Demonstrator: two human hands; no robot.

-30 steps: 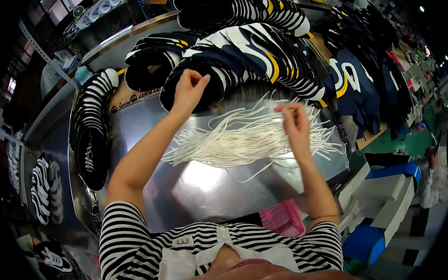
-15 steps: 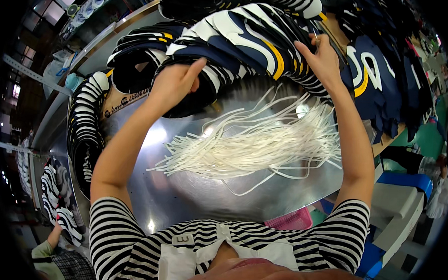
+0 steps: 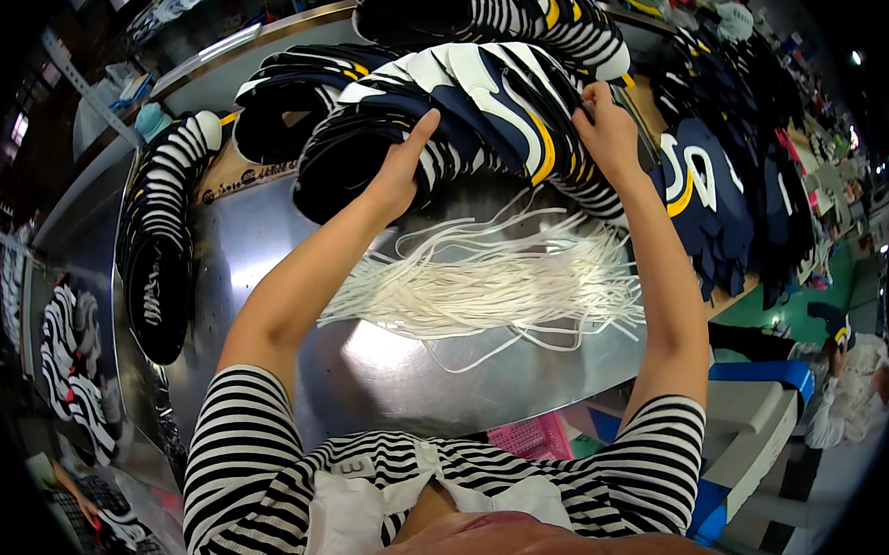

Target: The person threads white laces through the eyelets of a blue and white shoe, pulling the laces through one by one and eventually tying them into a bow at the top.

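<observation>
Nested shoe uppers (image 3: 502, 101) are lying at twelve o'clock, the left hand (image 3: 401, 174) extending its thumb at their eight, the right hand (image 3: 609, 136) curling at their three, both grips too hidden to tell, and white laces (image 3: 494, 285) spreading at their six.

l hand (image 3: 399, 176), thumb up, lies against near side of a curved row of nested navy, white & black shoe uppers (image 3: 458, 75) w/ yellow stripes; r hand (image 3: 607, 136) is at the row's r end, fingers bent, exact grip hard to tell; loose heap of thin off-white laces (image 3: 494, 285) lies btwn the forearms on a shiny grey metal table (image 3: 440, 391); narrow black-&-white row of nested uppers (image 3: 164, 216) to the l; pile of navy pieces w/ white & yellow curves (image 3: 709, 230) to the r; bright pink plastic basket (image 3: 529, 438) below the table's near edge
</observation>
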